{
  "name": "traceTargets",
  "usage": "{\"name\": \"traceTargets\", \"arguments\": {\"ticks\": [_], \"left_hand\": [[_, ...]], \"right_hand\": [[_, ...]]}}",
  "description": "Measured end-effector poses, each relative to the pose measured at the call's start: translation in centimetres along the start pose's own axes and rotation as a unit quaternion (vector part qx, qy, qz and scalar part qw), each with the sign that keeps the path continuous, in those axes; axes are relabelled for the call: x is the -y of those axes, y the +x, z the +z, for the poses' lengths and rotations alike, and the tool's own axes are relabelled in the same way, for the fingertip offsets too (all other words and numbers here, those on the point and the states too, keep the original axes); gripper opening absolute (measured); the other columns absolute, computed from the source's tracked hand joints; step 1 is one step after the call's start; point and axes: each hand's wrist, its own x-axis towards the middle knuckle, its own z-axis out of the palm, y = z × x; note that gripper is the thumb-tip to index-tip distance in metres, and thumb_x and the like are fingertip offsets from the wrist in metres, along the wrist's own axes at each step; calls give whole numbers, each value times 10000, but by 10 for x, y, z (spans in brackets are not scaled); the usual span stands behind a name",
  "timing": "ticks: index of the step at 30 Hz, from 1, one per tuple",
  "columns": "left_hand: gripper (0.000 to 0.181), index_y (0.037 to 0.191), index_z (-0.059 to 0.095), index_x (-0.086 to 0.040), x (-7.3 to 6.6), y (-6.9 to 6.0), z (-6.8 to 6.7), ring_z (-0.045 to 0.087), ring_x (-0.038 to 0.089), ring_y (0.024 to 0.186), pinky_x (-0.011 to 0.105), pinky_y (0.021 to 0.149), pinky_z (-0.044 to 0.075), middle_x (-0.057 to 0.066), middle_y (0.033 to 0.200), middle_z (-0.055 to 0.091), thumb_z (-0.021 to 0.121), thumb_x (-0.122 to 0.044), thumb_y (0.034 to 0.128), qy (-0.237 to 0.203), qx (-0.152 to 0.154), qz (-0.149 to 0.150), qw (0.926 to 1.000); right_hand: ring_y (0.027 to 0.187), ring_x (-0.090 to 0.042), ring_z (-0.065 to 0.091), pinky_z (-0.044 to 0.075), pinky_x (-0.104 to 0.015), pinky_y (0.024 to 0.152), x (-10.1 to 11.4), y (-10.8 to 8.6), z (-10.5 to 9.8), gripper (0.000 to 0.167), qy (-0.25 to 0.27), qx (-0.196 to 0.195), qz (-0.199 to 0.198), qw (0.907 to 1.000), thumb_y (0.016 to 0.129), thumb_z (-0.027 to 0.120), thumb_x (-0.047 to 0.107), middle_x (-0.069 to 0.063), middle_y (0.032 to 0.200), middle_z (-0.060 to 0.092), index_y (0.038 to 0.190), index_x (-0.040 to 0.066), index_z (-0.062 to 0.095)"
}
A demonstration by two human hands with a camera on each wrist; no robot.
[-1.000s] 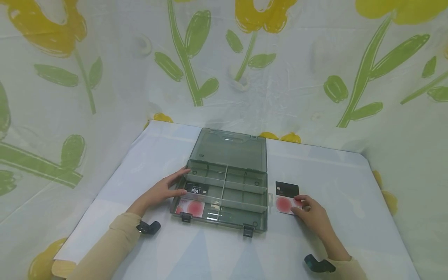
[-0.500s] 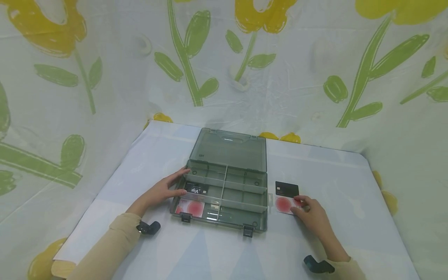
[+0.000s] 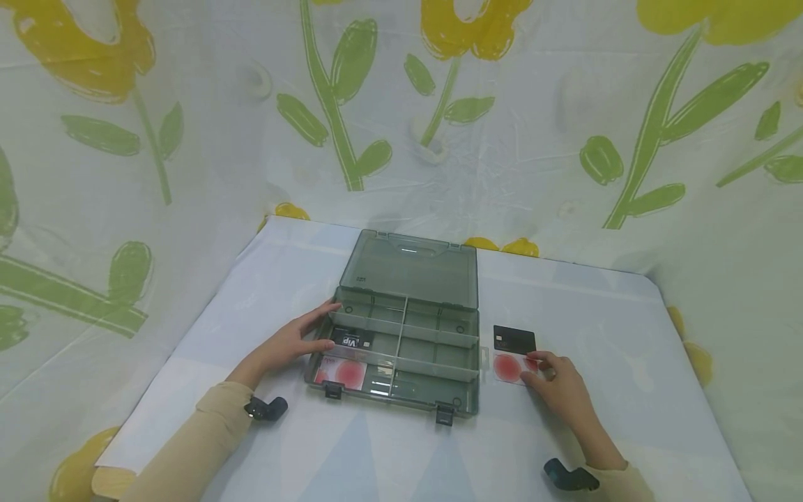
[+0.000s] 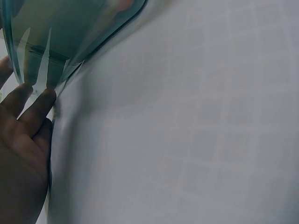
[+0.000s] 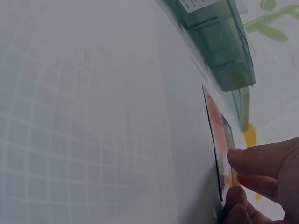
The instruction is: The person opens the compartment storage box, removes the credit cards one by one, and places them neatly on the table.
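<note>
My left hand (image 3: 285, 346) rests on the left side of an open grey-green plastic organizer box (image 3: 433, 394), fingers extended and thumb over the rim. In the left wrist view its fingertips touch the box wall (image 4: 35, 51). A black VIP card (image 3: 351, 337) lies in the middle left compartment; a red-and-white card (image 3: 349, 374) lies in the front left one. To the right of the box, my right hand (image 3: 560, 388) pinches the right edge of another red-and-white card (image 3: 507, 367). A black chip card (image 3: 514, 339) lies just behind that card on the table.
The box lid (image 3: 410, 268) lies folded back toward the rear curtain (image 3: 533, 160). Two black latches, a left latch (image 3: 334, 390) and a right latch (image 3: 445, 415), stick out at the front. White cloth covers the table (image 3: 602, 314).
</note>
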Motion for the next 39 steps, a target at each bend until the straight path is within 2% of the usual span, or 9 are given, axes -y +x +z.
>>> {"name": "traceTargets", "arguments": {"ticks": [10,21,25,31,39], "left_hand": [[782,1586,356,-330,1,0,1,196,407,1528,689,1178,180,68,1695,189,743,-438,915,41,-47,-87,9999],[783,1589,354,-321,-1,-1,1,198,402,1529,683,1182,177,73,1694,193,740,-433,918,56,-47,-78,9999],[780,1589,352,-320,-1,-1,1,195,397,1530,673,1188,175,71,1695,187,741,-421,921,37,-29,-62,10000],[783,1590,352,-316,0,0,1,189,390,1534,668,1192,172,64,1698,178,744,-415,920,-18,-2,-46,10000],[773,1586,359,-314,2,0,1,194,402,1530,683,1182,179,69,1697,182,740,-420,921,4,-11,-7,10000]], "right_hand": [[959,-328,565,526,-442,784,0,0,0,418,-43,-90,-11,9999,944,712,236,-218,1124,615,1291,19,631],[870,-286,571,520,-278,629,4,-1,-4,400,211,-101,93,9997,967,680,223,-236,1144,594,1307,22,623],[843,-271,590,532,-262,606,7,-1,-5,386,326,-102,123,9993,977,671,221,-237,1150,592,1307,27,621],[855,-265,598,519,-288,653,12,1,-6,346,324,-171,-44,9993,984,667,213,-176,1112,636,1288,51,644],[867,-246,589,521,-262,645,29,1,-12,340,622,20,-164,9979,985,677,219,-126,1077,638,1288,66,655]]}}
